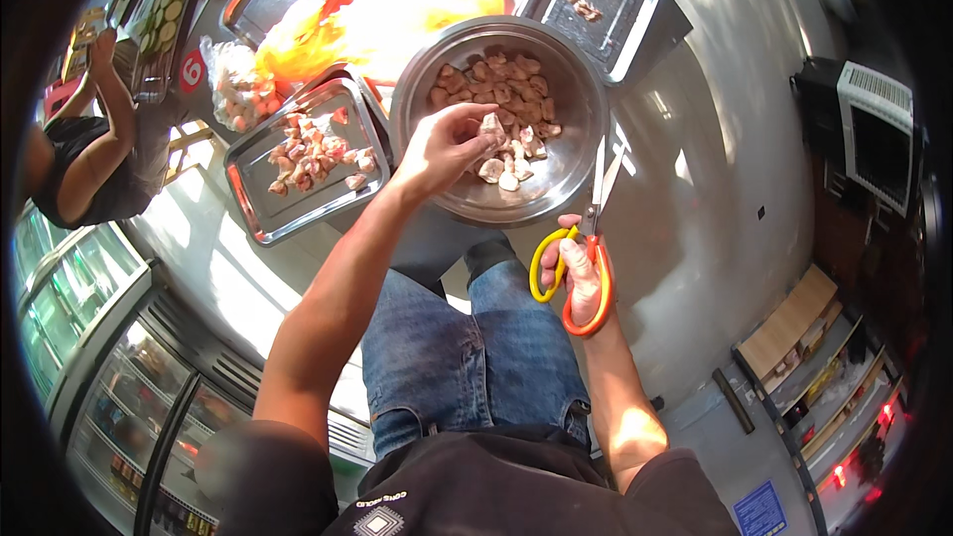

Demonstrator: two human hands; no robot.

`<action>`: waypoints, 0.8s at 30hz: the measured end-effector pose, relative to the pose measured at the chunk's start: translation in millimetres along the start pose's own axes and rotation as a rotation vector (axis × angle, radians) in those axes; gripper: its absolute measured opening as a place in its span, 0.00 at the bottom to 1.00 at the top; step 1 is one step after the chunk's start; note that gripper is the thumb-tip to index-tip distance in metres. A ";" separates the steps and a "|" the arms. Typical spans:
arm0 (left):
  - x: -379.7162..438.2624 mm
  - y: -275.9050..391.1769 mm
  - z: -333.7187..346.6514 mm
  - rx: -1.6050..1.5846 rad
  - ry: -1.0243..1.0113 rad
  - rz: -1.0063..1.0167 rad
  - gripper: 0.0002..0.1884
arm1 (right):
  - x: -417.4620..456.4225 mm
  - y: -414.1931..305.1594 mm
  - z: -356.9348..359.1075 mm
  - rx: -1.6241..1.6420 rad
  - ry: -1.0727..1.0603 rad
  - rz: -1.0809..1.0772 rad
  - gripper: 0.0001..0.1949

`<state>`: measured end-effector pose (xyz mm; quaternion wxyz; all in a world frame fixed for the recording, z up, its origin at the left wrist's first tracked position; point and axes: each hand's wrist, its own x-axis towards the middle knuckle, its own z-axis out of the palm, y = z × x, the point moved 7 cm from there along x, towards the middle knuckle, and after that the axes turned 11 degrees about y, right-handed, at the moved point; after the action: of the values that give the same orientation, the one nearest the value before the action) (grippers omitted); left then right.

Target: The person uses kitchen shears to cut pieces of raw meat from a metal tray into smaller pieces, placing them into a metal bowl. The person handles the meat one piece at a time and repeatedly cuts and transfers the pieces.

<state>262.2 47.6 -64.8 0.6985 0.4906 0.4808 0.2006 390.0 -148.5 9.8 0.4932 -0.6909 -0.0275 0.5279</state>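
Observation:
My left hand [439, 149] is over the near left part of a round stainless steel bowl [417, 63], pinching a pale piece of raw meat [491, 126] between thumb and fingers. Many raw meat pieces [514, 85] lie in the bowl below it, with several paler ones [508, 175] nearer to me. In my right hand [582, 272] is a pair of scissors [592, 219] with one yellow and one orange handle loop. Their blades stand apart, pointing away from me beside the bowl's right rim.
Left of the bowl, a metal tray [298, 219] holds pink raw meat pieces [313, 152]. Behind it sits a filled plastic bag [238, 82]. A dark tray [610, 37] with a few scraps lies at the back right. Another person [89, 141] works at the far left, near trays of sliced food [160, 18].

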 end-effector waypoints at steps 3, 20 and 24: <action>-23.4 1.1 -27.3 -0.358 0.139 -0.075 0.12 | 8.2 -5.9 34.1 0.196 -0.051 0.122 0.16; -128.7 -3.1 -111.1 -0.810 0.600 -0.040 0.08 | 19.2 -20.9 216.0 -0.201 -0.339 -0.263 0.22; -139.7 -13.9 -126.6 -0.882 0.629 -0.042 0.07 | 12.1 -23.9 239.9 -0.268 -0.441 -0.257 0.22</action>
<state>85.8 -1.2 -17.8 0.6645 0.0574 0.5463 0.5066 225.4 27.0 28.8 0.4427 -0.6091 -0.2909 0.5902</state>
